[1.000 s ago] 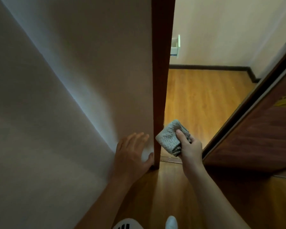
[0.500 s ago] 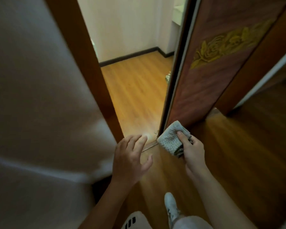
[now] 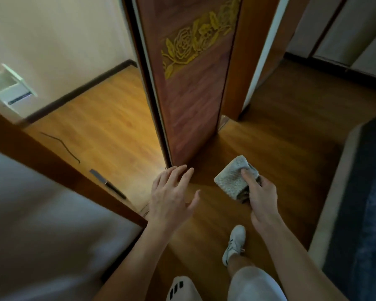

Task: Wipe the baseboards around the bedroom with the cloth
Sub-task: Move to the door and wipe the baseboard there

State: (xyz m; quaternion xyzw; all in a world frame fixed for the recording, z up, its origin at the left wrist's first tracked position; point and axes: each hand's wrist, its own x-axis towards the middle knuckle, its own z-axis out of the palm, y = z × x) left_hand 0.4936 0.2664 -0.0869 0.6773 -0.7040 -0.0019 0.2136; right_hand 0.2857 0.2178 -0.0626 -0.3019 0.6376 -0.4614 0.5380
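Here: two hands, left hand (image 3: pixel 172 198) spread, empty; right hand (image 3: pixel 261 196) pinching one grey cloth (image 3: pixel 233 178).

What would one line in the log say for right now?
right hand: holds cloth | left hand: open, holds nothing | door: open | baseboard: cloth not on it

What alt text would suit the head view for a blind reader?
A person's right hand grips a grey cloth above a wooden floor, the left hand open beside it, before a rose-decorated brown door. Dark baseboard lines the far wall.
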